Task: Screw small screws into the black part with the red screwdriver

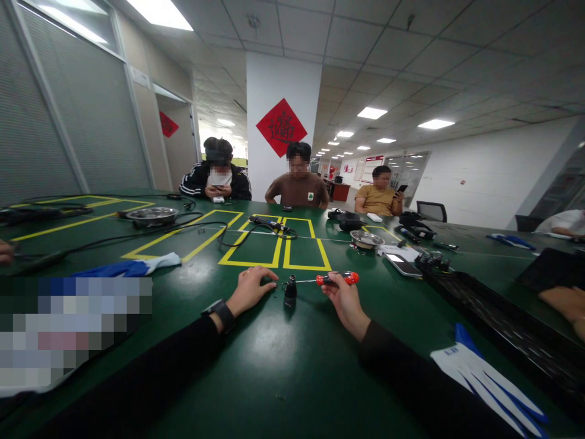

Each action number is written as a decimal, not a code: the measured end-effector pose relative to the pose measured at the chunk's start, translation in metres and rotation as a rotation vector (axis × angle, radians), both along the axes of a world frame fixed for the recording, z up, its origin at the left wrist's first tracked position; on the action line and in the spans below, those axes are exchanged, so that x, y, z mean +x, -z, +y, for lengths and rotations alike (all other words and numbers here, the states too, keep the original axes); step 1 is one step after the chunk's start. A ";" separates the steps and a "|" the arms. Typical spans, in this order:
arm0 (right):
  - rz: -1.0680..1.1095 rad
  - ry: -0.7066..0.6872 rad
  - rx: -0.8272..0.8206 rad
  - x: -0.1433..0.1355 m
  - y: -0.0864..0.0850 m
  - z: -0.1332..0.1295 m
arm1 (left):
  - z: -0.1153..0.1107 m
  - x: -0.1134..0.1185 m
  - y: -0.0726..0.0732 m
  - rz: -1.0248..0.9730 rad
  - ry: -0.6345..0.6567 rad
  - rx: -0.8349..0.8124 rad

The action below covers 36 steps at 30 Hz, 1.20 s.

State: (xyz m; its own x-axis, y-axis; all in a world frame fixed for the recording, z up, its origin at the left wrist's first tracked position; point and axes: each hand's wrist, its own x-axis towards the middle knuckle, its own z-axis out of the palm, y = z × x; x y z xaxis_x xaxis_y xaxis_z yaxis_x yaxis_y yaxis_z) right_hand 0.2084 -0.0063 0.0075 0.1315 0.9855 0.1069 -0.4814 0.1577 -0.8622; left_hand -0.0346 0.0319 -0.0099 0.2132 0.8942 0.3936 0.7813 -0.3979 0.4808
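Observation:
My right hand [343, 300] grips the red and black handle of a screwdriver [351, 278]. The thin shaft points left, its tip beside the top of a small black cylindrical part [290, 295]; whether they touch I cannot tell. That part stands upright on the green table [256, 372], with a narrower metallic-looking top. Just left of it, my left hand [252, 288] rests with fingers curved and thumb apart, nothing visible in it. Tiny dark bits lie near the left fingertips, too small to name.
Yellow tape rectangles [250, 264] mark the table ahead, with a black cable tool [267, 223] there. Metal bowls [152, 214] stand left and right. At right are a phone [403, 266], a long black tray [484, 317] and a white-blue glove [479, 375]. Several people sit around the table.

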 end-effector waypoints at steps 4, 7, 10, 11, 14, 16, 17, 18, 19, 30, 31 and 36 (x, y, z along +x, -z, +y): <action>0.039 -0.023 0.015 -0.001 0.001 0.000 | -0.004 0.003 -0.002 -0.002 0.054 0.050; 0.081 -0.044 0.018 -0.001 0.004 0.002 | -0.004 0.005 -0.004 -0.018 0.076 0.068; 0.103 -0.058 0.004 -0.001 0.009 0.005 | -0.002 0.005 -0.005 -0.054 0.086 0.070; 0.102 -0.062 0.001 0.000 0.010 0.006 | -0.002 0.004 -0.005 -0.063 0.088 0.069; -0.006 -0.044 0.083 0.002 0.010 0.008 | 0.000 0.004 -0.004 -0.074 0.064 0.067; -0.257 -0.008 0.258 0.004 0.006 0.006 | 0.002 0.003 -0.003 -0.075 0.028 0.076; -0.438 0.010 0.370 0.006 0.004 0.005 | 0.003 0.003 -0.002 -0.076 0.016 0.083; -0.647 0.014 0.488 0.007 0.001 0.003 | 0.003 0.003 -0.002 -0.079 0.009 0.091; -0.857 0.002 0.589 0.009 -0.001 0.002 | 0.003 0.004 -0.002 -0.083 0.006 0.101; -1.593 0.061 0.769 0.005 -0.011 -0.012 | -0.043 0.033 -0.024 -0.192 0.107 0.253; -1.538 0.091 0.801 0.002 -0.013 -0.016 | -0.048 0.036 -0.026 -0.164 0.138 0.260; -1.309 0.067 0.952 -0.011 -0.015 -0.031 | -0.064 0.049 -0.027 0.060 0.338 0.310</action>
State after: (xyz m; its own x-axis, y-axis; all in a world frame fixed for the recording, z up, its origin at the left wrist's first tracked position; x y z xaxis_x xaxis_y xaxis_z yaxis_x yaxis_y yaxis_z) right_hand 0.1973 -0.0369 0.0227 -0.4983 0.4966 0.7107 0.4946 0.8361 -0.2374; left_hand 0.0149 -0.0321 0.0174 0.5028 0.6126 0.6098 0.6057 -0.7530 0.2571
